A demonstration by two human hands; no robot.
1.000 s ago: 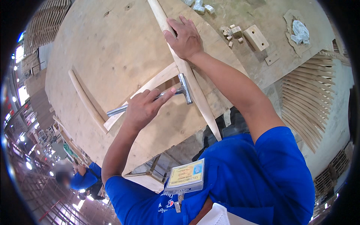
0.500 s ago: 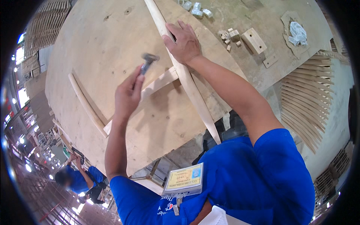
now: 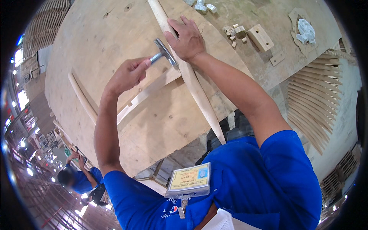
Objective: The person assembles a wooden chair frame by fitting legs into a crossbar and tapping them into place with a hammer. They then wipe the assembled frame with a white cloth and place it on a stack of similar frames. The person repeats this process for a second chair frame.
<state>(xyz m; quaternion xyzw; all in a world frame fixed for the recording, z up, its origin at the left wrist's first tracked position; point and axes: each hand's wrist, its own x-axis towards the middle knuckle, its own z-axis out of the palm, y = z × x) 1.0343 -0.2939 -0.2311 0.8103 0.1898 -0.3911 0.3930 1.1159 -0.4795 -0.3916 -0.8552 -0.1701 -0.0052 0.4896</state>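
Observation:
My left hand is closed around the handle of a metal hammer. The hammer's head is at the joint where a flat wooden rail meets a long, curved wooden leg; whether it touches the wood I cannot tell. My right hand is wrapped over the upper part of the leg, thumb on the left side and fingers on the far side. The rail runs down and left from the joint and has a small notch in it. A second curved wooden piece lies farther left, partly behind my left forearm.
A plywood worktop bears the frame. On the right are a drilled wooden block, small wood offcuts and a crumpled plastic bag. Many curved slats are stacked at right. Another person works at lower left.
The hammer has swung right and down onto the joint area, with my left hand moving slightly left and its wrist turning. My right hand stays on the leg.

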